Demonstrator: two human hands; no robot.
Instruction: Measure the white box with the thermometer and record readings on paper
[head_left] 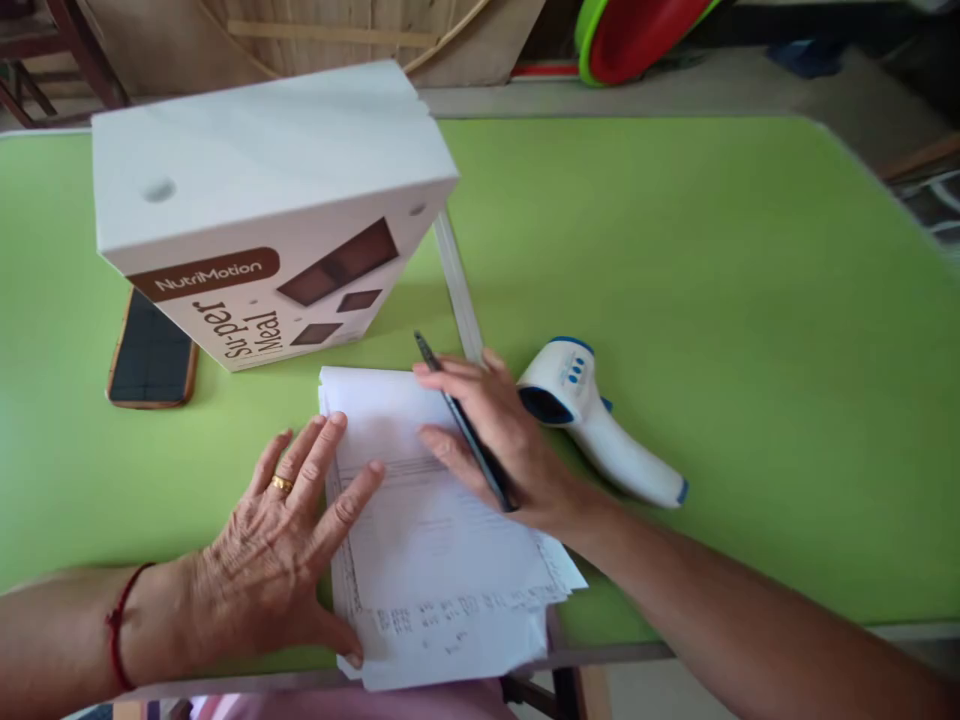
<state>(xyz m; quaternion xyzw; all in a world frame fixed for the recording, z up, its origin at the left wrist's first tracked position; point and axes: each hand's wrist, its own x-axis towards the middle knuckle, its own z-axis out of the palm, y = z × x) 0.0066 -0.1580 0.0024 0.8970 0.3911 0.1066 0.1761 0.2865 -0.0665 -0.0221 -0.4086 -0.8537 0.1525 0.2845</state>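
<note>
A stack of white papers (435, 560) with print and handwriting lies near the table's front edge, its lower sheets sticking out unevenly. My left hand (281, 545), fingers spread, rests along the left side of the stack and wears a gold ring. Over the right part of the papers, my right hand (506, 435) holds a dark pen (469, 430) that slants across the fingers, one end pointing up and left. Just right of that hand, a white and blue infrared thermometer (607, 425) lies on its side.
A tall white NutriMotion box (300, 180) stands on the green table (712, 300) beyond the papers. Beside its base is a phone (154, 350) in an orange-brown case. A pale strip (457, 285) runs across the tabletop. Red and green round things (637, 40) stand behind the table.
</note>
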